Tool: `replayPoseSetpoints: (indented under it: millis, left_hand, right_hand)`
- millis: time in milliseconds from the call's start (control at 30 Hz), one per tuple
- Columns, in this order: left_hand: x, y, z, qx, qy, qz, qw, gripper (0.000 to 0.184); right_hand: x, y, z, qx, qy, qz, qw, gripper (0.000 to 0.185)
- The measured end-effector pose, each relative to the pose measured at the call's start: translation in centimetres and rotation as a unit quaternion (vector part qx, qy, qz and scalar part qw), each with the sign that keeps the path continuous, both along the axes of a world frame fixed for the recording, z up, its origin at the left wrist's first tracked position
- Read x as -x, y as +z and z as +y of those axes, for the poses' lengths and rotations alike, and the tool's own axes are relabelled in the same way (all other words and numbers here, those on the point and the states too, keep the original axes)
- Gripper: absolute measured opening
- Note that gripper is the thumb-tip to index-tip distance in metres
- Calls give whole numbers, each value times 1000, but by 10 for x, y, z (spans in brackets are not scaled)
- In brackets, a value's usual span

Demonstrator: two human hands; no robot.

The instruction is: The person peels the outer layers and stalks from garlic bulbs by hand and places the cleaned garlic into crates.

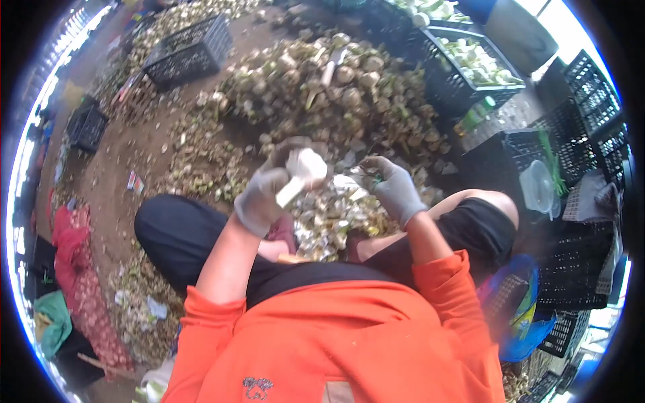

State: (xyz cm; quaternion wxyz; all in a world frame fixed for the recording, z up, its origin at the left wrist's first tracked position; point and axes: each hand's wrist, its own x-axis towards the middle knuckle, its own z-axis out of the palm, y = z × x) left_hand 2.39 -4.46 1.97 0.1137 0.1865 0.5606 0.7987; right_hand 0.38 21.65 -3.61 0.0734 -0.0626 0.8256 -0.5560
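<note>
My left hand (261,195), in a greyish work glove, is closed around a white garlic bulb (308,165). The bulb's short pale stem (289,193) points down toward my lap. To the right, my right hand (396,191), also gloved, has its fingers curled together. Something small and dark shows at its fingertips, too blurred to name. A gap separates the two hands. Below them, between my feet, lies a heap of white and yellowish garlic peel (329,225). Just beyond my hands rises a large pile of unpeeled, stemmed garlic (322,87).
A black crate (188,54) stands at the far left, a smaller one (87,126) nearer. At the upper right, a crate (437,74) holds cleaned white bulbs (474,60). A green-capped bottle (475,115) stands below it. Red net sacks (91,289) of bulbs lie left.
</note>
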Motion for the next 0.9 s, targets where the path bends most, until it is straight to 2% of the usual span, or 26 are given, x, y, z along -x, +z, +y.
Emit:
replayPoseSetpoints:
  millis: [33,67,133,167,267,367,467,633,767,900]
  left_hand:
    - [2,-2,-4,-76,-11,-61,995,49]
    - [5,-4,-2,-321,-85,-184,925,49]
    - [7,-7,-4,-265,-6,-209,941,63]
    - [9,-14,-6,-302,-36,-225,926,57]
    - [4,-15,-3,-197,-22,-223,954,55]
    - [1,-9,9,-145,-22,-266,953,53]
    - [-1,-5,10,-80,-36,-276,957,53]
    - [1,-13,17,-72,-16,-236,969,51]
    - [0,-13,22,-50,4,-266,963,47]
    - [6,-23,17,-118,-20,-267,956,46]
  right_hand:
    - [-8,28,-3,-178,39,-21,983,41]
    - [-16,28,-9,-246,86,3,965,41]
    - [-27,31,-17,-382,174,66,905,43]
    - [-29,35,-19,-354,163,104,915,42]
    - [-21,50,-27,-173,103,253,946,38]
    - [-29,77,-51,-87,63,314,943,34]
    - [-26,71,-56,-122,90,337,929,11]
    - [-23,62,-55,-152,69,361,917,9]
    - [-20,60,-48,-214,123,305,920,11]
    - [-26,69,-51,-215,189,262,922,15]
